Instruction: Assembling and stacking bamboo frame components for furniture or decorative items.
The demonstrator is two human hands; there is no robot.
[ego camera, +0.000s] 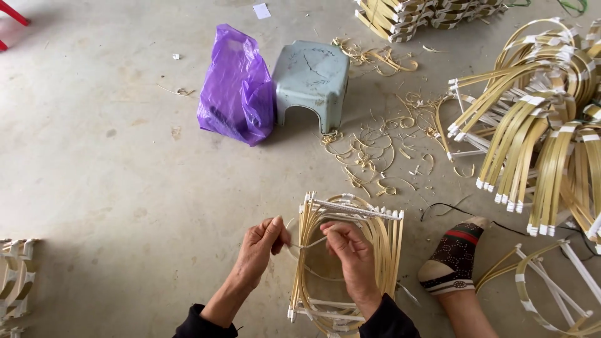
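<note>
A small frame of bent bamboo strips (382, 241) with white rods at its ends stands on the concrete floor in front of me. My left hand (260, 247) pinches one end of a thin pale strand (307, 245) just left of the frame. My right hand (350, 256) grips the strand's other end against the frame's strips. The strand runs taut between both hands. My foot in a patterned sock (454, 260) rests on the floor to the right of the frame.
A grey-blue plastic stool (311, 78) and a purple plastic bag (236, 87) sit farther out. Bamboo shavings (375, 150) litter the floor. Piles of bent bamboo frames (538, 125) fill the right side, with more frames at the lower left (12, 281) and top (407, 12).
</note>
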